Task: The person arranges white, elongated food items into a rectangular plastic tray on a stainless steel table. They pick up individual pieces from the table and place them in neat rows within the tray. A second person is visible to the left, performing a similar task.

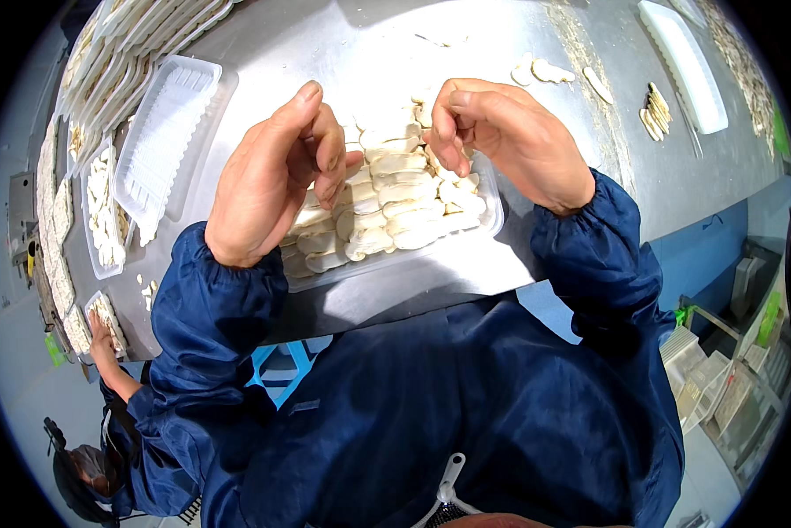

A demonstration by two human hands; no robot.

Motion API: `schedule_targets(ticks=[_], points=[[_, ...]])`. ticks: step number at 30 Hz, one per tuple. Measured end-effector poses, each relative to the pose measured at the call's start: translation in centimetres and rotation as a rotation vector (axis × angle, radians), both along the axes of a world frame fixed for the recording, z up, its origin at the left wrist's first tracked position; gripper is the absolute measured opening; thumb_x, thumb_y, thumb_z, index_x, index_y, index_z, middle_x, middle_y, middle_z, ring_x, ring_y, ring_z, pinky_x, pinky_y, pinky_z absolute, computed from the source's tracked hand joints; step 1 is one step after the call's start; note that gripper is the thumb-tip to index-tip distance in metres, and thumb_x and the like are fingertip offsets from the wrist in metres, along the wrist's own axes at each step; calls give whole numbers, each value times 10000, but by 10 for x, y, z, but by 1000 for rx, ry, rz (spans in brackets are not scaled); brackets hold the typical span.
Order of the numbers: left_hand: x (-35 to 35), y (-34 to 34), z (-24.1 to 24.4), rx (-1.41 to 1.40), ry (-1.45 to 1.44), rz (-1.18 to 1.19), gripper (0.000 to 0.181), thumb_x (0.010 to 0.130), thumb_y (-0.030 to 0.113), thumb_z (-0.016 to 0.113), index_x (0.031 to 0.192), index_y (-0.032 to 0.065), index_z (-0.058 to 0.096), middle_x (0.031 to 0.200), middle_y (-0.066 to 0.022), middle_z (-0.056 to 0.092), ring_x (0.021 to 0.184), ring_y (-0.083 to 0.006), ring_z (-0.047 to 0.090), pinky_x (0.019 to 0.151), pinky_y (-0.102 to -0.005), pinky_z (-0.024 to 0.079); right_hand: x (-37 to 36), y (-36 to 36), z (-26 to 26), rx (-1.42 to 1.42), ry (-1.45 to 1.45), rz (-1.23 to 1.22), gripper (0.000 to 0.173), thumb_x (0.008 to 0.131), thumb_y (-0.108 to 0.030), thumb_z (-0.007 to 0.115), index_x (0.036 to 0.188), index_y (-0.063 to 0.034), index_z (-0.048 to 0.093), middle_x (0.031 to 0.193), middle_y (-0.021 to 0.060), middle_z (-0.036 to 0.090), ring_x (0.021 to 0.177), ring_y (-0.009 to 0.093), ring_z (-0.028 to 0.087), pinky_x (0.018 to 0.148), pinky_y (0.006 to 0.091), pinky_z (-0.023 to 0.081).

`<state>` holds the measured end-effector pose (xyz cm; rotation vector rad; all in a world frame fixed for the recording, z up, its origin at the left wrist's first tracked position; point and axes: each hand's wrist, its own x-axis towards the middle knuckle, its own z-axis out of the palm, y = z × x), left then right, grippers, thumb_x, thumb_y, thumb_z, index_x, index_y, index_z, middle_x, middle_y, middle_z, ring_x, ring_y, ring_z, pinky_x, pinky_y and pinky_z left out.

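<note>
Before me on the metal table lies a clear plastic tray [498, 218] filled with rows of pale, elongated slices, perhaps mushroom [402, 195]. My left hand [280, 175] hovers over the tray's left part, fingers curled loosely; whether something small is between them cannot be told. Above the right part is my right hand [508, 135], its thumb and fingers bent toward each other, fingertips close to the slices; their grip is partly hidden. A few loose slices [552, 71] lie on the table beyond my right hand.
An unfilled clear tray [168, 132] leans by a filled tray [105, 211] at left, below stacked trays [131, 59]. Another tray [689, 72] and a small pile of slices [655, 113] are at right. A co-worker's hand [102, 340] touches a tray at lower left.
</note>
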<state>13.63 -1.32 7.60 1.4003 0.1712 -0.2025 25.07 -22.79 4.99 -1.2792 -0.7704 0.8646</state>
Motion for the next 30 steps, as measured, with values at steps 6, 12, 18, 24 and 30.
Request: schedule_targets(ticks=[6,12,18,24,30], points=[[1,-2,0,35,-3,-14,516,1041,421,239,648,131,402,514,-10,413,454,-121,418,967,-428,471,-1,1,0,-2,32,-13,360,999,-265,336,799,-44,538,657,50,534,620,127,500,634,272,430],[1,-3,-1,53,-16,-12,520,1040,430,238,646,133,402,512,-11,412,446,-121,408,971,-429,471,1,0,-1,4,72,3,370,986,-184,327,798,10,581,699,66,582,637,132,522,662,260,435],[1,-3,0,33,-9,-9,520,1039,435,237,646,134,399,510,-7,405,448,-120,409,983,-438,465,1,0,0,-7,58,2,392,994,-200,317,796,4,586,699,66,585,639,135,519,674,265,438],[1,-3,0,30,-16,-9,518,1038,436,243,646,136,399,511,-4,405,451,-121,415,986,-443,462,2,1,0,12,59,7,399,997,-210,316,797,3,589,703,69,586,646,137,522,684,270,446],[2,-1,-1,27,-10,-7,518,1037,438,249,644,135,397,514,-5,406,453,-122,413,983,-439,462,3,1,-1,14,46,9,390,993,-204,324,800,7,589,706,69,586,650,139,526,685,272,448]])
